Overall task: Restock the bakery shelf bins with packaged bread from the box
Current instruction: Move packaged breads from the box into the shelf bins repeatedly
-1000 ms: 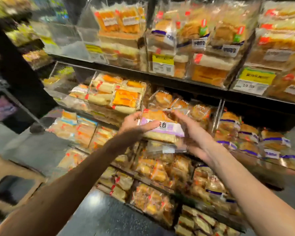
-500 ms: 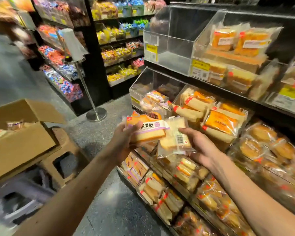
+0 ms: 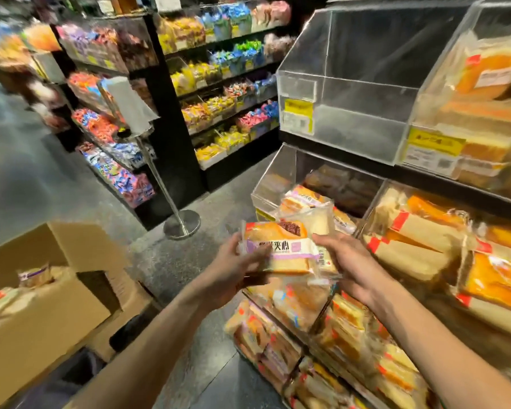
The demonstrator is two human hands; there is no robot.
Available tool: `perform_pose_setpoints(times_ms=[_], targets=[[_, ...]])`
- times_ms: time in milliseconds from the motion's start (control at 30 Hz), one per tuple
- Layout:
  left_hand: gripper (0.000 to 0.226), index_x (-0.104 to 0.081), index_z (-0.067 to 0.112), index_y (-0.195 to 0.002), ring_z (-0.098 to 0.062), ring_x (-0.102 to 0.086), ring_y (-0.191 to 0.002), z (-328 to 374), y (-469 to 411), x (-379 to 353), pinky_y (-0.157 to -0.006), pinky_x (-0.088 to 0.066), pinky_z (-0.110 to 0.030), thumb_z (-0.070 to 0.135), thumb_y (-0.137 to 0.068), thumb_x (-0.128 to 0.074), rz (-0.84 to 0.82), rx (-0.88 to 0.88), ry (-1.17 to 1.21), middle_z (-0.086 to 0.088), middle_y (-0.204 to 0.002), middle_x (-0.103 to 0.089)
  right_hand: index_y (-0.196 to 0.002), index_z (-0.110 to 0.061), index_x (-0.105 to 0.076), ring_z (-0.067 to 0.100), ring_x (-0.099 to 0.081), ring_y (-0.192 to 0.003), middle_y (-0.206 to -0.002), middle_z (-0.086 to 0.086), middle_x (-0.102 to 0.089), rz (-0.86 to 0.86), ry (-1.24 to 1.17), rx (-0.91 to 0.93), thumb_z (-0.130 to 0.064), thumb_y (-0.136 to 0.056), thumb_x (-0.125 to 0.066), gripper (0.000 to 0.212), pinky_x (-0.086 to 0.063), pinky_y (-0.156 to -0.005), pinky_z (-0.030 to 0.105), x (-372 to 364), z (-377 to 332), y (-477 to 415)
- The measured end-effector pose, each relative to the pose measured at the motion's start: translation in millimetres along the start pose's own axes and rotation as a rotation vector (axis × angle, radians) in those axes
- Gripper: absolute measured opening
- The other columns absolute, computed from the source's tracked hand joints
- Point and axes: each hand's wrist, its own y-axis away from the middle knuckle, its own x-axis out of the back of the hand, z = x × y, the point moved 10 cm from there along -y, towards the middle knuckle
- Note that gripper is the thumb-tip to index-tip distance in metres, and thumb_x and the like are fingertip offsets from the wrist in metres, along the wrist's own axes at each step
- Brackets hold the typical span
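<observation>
Clear-wrapped bread packet (image 3: pixel 281 249), purple label band, red filling, golden crust

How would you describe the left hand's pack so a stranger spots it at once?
Right of the aisle stands the shelf of clear bins. Before its middle row, the left hand holds a pack: purple band, dark red filling, unlike the pale pack in the right hand.
</observation>
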Motion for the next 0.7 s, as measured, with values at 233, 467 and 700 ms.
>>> perform_pose_setpoints(times_ms=[233, 467, 700], targets=[[0.041, -0.054, 0.003, -0.124, -0.025, -0.072, -0.086, 51, -96, 4, -0.069, -0.062, -0.04, 0.005, -0.087, -0.07, -0.015, -0.063, -0.066, -0.014, -0.11, -0.074, -0.107, -0.007, -0.069, 0.024, -0.073, -0.079, -0.099, 0.016, -0.076, 0.216, 0.053, 0.099, -0.01, -0.092, -0.065, 0.015, -0.06, -0.072, 0.039, 28, -49, -58], [0.036, -0.062, 0.014, -0.108, -0.026, -0.073, -0.095, 76, -223, -6, -0.082, -0.06, -0.046, 0.007, -0.078, -0.081, 0.02, -0.113, -0.328, -0.007, -0.104, -0.075, -0.115, -0.011, -0.064, 0.028, -0.073, -0.093, -0.104, 0.014, -0.075, 0.566, 0.033, 0.169, -0.013, -0.092, -0.067, 0.024, -0.058, -0.082, 0.046, 92, -69, -64], [0.032, -0.061, 0.013, -0.098, -0.022, -0.065, -0.091, 26, -329, -82, -0.078, -0.053, -0.035, 0.016, -0.075, -0.083, -0.213, 0.005, -0.767, -0.004, -0.094, -0.068, -0.123, -0.01, -0.058, 0.026, -0.073, -0.091, -0.104, 0.013, -0.074, 0.85, -0.118, 0.243, -0.013, -0.093, -0.064, 0.031, -0.059, -0.078, 0.049, 97, -71, -27]])
